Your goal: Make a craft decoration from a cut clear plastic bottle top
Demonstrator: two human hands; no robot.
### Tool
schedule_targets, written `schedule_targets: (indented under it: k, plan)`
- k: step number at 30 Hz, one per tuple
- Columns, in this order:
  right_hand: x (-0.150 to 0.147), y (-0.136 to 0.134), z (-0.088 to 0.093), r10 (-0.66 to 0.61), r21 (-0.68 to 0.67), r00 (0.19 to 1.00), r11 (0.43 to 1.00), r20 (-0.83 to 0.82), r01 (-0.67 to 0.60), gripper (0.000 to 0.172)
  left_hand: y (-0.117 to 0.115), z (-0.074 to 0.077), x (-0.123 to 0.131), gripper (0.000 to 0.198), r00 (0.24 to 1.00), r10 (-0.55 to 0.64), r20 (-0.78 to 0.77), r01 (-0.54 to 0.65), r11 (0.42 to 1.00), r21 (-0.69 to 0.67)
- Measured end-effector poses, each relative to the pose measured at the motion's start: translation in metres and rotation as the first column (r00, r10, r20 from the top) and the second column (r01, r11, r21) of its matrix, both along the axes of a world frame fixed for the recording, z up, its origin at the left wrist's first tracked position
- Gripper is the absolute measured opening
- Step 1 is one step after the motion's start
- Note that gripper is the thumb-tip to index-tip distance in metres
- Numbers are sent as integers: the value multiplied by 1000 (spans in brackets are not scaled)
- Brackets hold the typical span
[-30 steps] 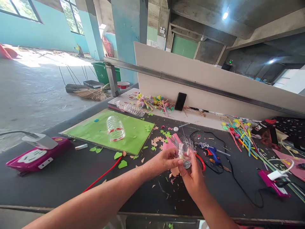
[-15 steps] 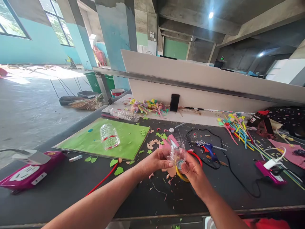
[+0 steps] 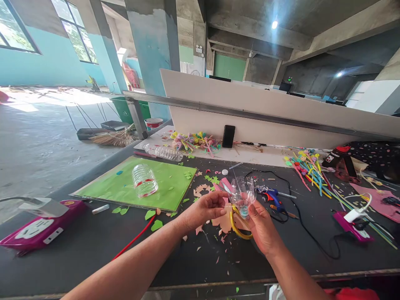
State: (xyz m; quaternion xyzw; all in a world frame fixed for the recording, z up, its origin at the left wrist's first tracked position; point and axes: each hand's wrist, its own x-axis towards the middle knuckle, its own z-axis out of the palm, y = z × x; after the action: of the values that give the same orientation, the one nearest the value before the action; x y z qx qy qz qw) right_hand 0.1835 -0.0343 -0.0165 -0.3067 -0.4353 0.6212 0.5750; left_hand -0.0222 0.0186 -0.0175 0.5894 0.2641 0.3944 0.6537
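Observation:
My right hand (image 3: 264, 227) holds a clear plastic bottle top (image 3: 243, 198) by its narrow neck, fingers and thumb around it. The cut wall of the bottle top flares upward in separate strips. Just left of it is my left hand (image 3: 209, 210), its fingers curved and thumb apart. A faint clear edge shows by its fingertips; whether they touch it I cannot tell. Below the bottle top lie scissors with a yellow handle loop (image 3: 237, 229), partly hidden by my right hand. Under them is a cut piece of pinkish paper (image 3: 223, 223).
A ribbed clear bottle piece (image 3: 144, 180) rests on a green sheet (image 3: 168, 196). A blue glue gun (image 3: 275, 198) with a black cord lies to the right. Purple power strips (image 3: 40, 227) sit at both sides. A phone (image 3: 228, 136) stands against the white board; paper scraps surround my hands.
My left hand has come off the bottle top. My right hand has shifted slightly right with it and now holds it more upright, its strips spread and facing up.

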Motion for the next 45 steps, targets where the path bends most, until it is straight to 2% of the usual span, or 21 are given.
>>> schedule_targets:
  k: [3,5,8,13,19,26,30,33,39,45]
  plan:
    - [-1,0,2,-40,4,999,999,24,40,45,-3,9,-2,39,997,66,-51,-65,998,18]
    - [-3,0,4,-50,13,998,999,27,49,46,-4,11,-2,34,993,92,-76,-89,995,43]
    - [-3,1,3,-71,32,997,997,22,70,43,-3,11,-1,36,984,136,-118,-127,988,87]
    - [0,2,-3,-204,85,975,977,84,197,38,-2,11,1,38,962,213,-168,-191,972,140]
    - [1,-1,-4,-258,155,949,961,183,231,42,0,9,1,36,946,260,-196,-229,959,165]
    - [3,-1,-11,-390,335,876,896,285,290,47,2,6,2,38,937,291,-192,-262,951,163]
    - [5,0,-15,-406,353,862,888,304,294,48,1,6,2,36,934,306,-182,-279,947,161]
    - [7,0,-17,-367,328,883,906,293,267,51,2,6,2,34,941,295,-165,-268,949,165]
    - [9,2,-12,-131,169,984,979,118,110,50,0,4,0,32,983,161,-90,-147,978,151]
    - [12,4,-7,1,43,999,999,43,-3,59,-6,15,-5,32,992,72,-102,-46,970,238]
